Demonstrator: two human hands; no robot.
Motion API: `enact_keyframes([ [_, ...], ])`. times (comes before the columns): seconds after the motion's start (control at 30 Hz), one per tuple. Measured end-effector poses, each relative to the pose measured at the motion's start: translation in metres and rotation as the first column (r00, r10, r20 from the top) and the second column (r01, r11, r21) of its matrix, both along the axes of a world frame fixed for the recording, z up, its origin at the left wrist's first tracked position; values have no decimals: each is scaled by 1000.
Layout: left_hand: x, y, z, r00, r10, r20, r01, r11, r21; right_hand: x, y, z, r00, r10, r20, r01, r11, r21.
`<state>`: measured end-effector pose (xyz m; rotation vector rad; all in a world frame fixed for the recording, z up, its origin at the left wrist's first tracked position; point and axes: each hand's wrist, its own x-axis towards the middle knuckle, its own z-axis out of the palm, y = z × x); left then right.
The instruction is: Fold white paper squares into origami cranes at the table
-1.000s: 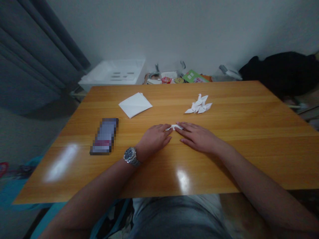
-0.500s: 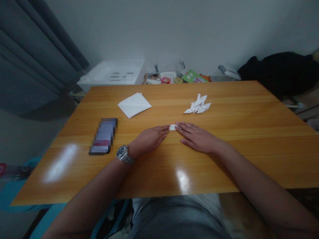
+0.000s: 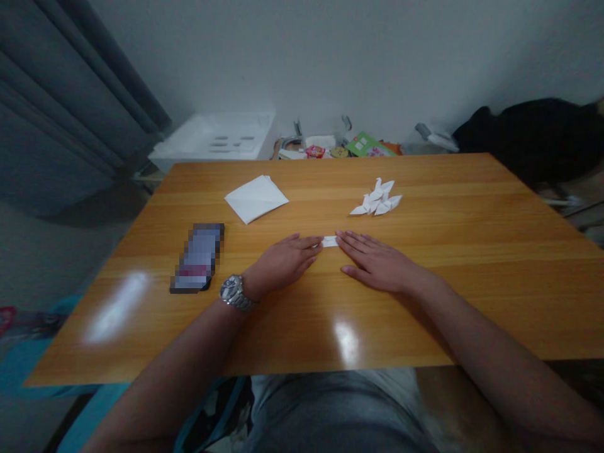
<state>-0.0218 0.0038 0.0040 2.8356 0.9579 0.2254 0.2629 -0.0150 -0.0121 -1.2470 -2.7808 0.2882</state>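
Both of my hands lie flat on the wooden table (image 3: 472,264), fingertips meeting at a small folded white paper piece (image 3: 329,241). My left hand (image 3: 283,263), with a silver watch on the wrist, has its fingers stretched out against the paper's left end. On the paper's right end rest the extended fingers of my right hand (image 3: 375,262). Only a short strip of the paper shows between the fingertips.
A stack of white paper squares (image 3: 255,198) lies at the back left. Several folded paper cranes (image 3: 377,199) sit at the back right. A phone (image 3: 198,257) lies to the left. Behind the table are a white box (image 3: 214,138), clutter and dark cloth (image 3: 533,135).
My left hand slid back a little toward me and its fingers spread flatter. More of the paper strip now shows between the fingertips. The right hand barely moved.
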Motion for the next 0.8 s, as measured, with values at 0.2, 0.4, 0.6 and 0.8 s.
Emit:
enact_keyframes([
  [0.2,-5,3,5,999,7,33,-8,999,36,2,2,-1,1000,11,5,-11,1000,-14],
  [0.4,-9,4,10,999,32,-18,-30,997,76,1,1,-4,999,18,-28,-18,1000,-6],
  [0.6,-3,0,11,997,65,-36,-62,994,87,1,0,-5,999,4,-32,-4,1000,7],
  [0.8,-5,0,9,998,58,-15,-57,995,80,2,1,-7,998,24,-62,-22,999,29],
])
